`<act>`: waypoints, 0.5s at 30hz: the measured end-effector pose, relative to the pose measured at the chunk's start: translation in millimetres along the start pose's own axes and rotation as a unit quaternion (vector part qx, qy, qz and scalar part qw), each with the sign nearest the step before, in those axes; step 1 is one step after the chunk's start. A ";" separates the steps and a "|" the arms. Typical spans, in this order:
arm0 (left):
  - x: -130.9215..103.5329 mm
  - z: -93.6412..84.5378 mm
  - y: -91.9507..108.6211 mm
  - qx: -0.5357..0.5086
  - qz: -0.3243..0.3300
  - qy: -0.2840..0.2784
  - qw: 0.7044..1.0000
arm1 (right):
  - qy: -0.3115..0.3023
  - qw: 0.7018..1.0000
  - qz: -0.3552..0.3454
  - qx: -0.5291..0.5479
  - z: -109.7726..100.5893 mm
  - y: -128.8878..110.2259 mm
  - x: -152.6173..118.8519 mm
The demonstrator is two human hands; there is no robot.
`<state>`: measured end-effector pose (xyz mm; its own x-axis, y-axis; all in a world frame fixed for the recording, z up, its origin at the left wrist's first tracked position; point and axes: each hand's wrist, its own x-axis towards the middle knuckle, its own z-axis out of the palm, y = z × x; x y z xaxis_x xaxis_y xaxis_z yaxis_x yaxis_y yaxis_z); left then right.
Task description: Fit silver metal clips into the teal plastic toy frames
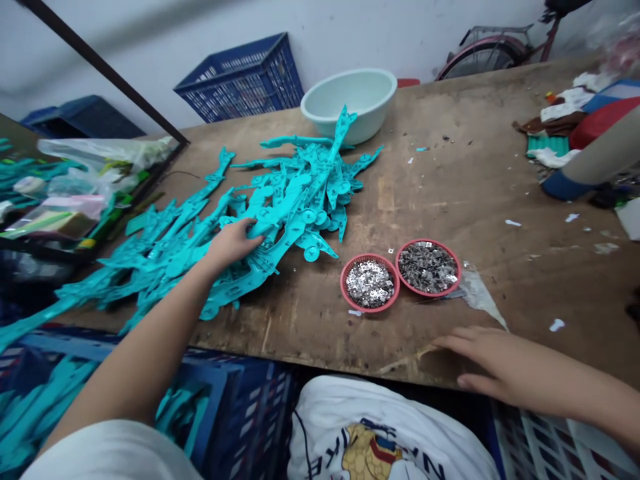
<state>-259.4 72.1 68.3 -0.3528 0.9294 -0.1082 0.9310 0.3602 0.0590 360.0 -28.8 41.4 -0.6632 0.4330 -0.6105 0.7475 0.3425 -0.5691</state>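
Note:
A heap of long turquoise plastic parts [295, 193] is spread over the left half of the wooden table. Reaching into its near side, my left hand [234, 243] has its thumb and fingers around one of the parts; the fingertips are partly hidden. At the table's front edge, my right hand [487, 360] is held palm down, fingers stretched out and holding nothing. Just beyond it stand two small red baskets: the left basket [343, 293] holds shiny metal pieces, and darker small metal pieces fill the right basket [457, 283].
A pale green basin [345, 120] stands behind the heap, with a blue crate [240, 80] beyond the table. Under the front edge, another blue crate [240, 413] contains more turquoise parts. Cloths and a roll [595, 160] lie at the right. A metal bar [107, 70] rises at left.

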 end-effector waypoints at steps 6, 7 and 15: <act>-22.2 -74.1 26.3 -0.025 0.058 0.109 0.992 | 0.046 0.998 -0.041 -0.033 -4.0 -0.3 2.5; -28.4 -89.0 30.4 -0.034 0.069 0.123 0.989 | 0.065 0.995 -0.059 -0.039 -4.9 -0.7 4.5; -122.7 -122.6 94.5 -0.066 0.230 0.121 0.963 | 0.521 0.789 -0.299 -0.132 -4.9 -25.2 -21.6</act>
<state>-139.7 1.9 208.9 0.0685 0.9786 0.1938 0.9794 -0.1029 0.1736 355.6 -42.6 71.6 -0.6117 0.5324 0.5851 0.3864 0.8465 -0.3663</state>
